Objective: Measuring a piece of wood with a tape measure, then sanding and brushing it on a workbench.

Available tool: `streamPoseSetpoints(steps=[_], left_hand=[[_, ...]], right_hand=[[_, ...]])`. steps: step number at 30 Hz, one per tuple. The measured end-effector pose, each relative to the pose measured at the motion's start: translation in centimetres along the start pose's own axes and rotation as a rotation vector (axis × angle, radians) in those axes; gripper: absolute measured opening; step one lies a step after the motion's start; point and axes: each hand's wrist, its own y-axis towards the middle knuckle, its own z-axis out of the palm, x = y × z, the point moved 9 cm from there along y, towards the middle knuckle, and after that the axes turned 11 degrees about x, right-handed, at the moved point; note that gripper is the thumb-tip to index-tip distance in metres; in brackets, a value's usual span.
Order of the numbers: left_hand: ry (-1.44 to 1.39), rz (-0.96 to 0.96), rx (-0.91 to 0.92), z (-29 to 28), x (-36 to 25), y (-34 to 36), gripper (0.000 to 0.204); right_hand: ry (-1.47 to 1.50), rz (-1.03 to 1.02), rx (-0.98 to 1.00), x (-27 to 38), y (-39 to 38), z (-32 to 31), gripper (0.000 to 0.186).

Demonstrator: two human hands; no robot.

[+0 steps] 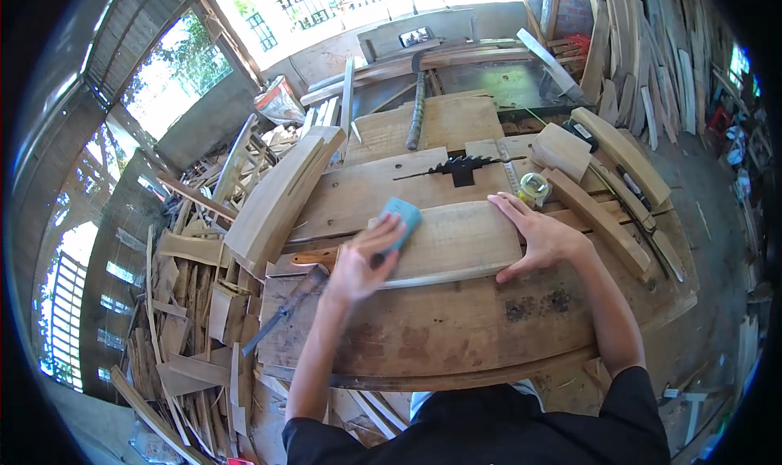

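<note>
As the board [464, 241] lies lengthwise L–R, L hand [364, 260] is part-closed on teal block [405, 212], left end; R hand [550, 237], spread wide, grips right end.

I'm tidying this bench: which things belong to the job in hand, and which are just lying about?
In use:
- teal block, in the left hand
- pale wooden board, held at its right end by the right hand

Apparently lying about:
- wrapped-handle tool
- orange-brown handle
- wood offcuts

Board [464, 237] on workbench [423, 326], frame centre
Hammer [418, 111] behind it, upper centre; wood scraps [195, 249] left; planks [635, 41] upper right
</note>
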Motion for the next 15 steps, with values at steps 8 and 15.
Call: streamPoseSetpoints(steps=[8,15], left_hand=[[-0.051,0.060,0.017,0.7,-2.4,-4.9,0.056],[0.020,-0.086,-0.162,-1.5,1.0,-2.6,0.051]], right_hand=[[0.007,-0.017,-0.012,-0.2,0.1,0.2,0.150],[0.027,-0.002,0.008,-0.4,0.2,0.0,0.150]])
